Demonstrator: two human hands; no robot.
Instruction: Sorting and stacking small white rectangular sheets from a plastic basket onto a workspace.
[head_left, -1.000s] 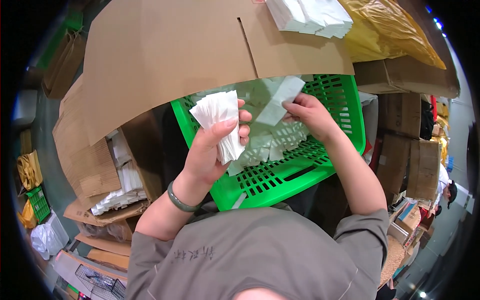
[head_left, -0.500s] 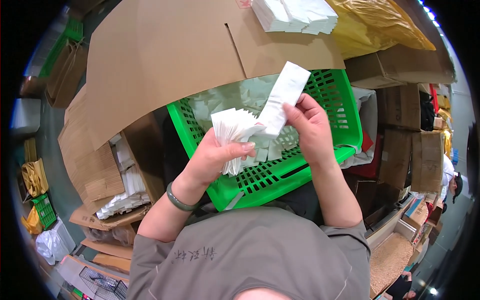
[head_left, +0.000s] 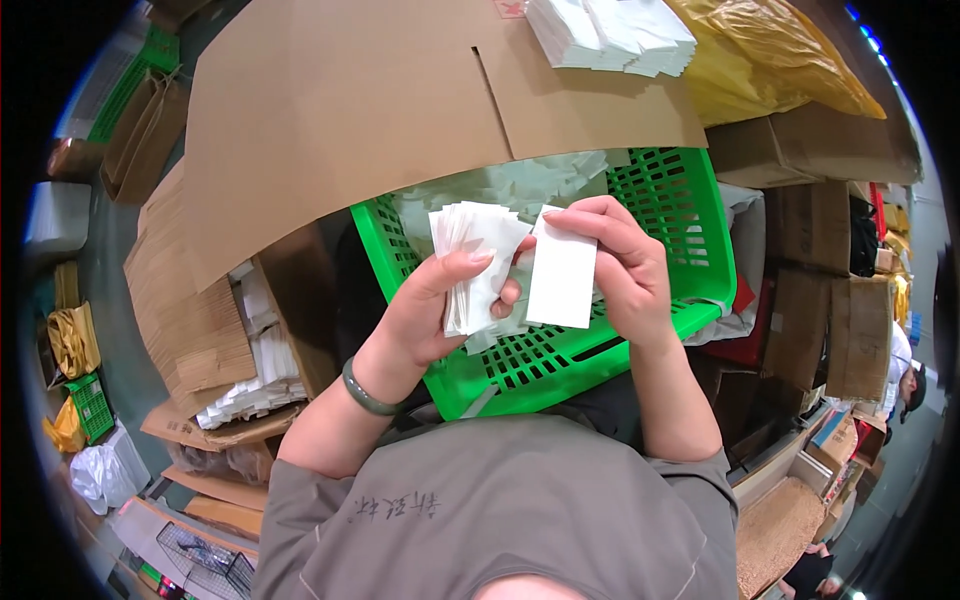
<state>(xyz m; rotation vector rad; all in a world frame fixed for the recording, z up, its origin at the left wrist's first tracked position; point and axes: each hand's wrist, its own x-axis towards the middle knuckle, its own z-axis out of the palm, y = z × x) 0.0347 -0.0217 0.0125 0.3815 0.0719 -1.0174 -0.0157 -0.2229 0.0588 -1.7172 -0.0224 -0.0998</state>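
My left hand (head_left: 415,300) is closed round a bundle of thin white paper pieces (head_left: 470,240), its thumb lying across the front. Beside it, my right hand (head_left: 635,270) pinches a blank white paper slip (head_left: 562,285) by its upper and right edges. The slip hangs upright, a small gap from the bundle. Both hands are over a green plastic basket (head_left: 530,390) with slotted walls. Loose white papers (head_left: 520,185) lie inside it, partly hidden by my hands and a cardboard sheet.
The large cardboard sheet (head_left: 350,110) covers the basket's far side and carries a stack of white papers (head_left: 610,35). A yellow plastic bag (head_left: 765,60) lies at the far right. On the left, an open carton (head_left: 300,300) holds more white papers. Brown boxes (head_left: 800,320) stand on the right.
My right hand has brought its slip down and nearer to me; the long tilted strip now shows as a shorter upright rectangle. The bundle in my left hand is less fanned.
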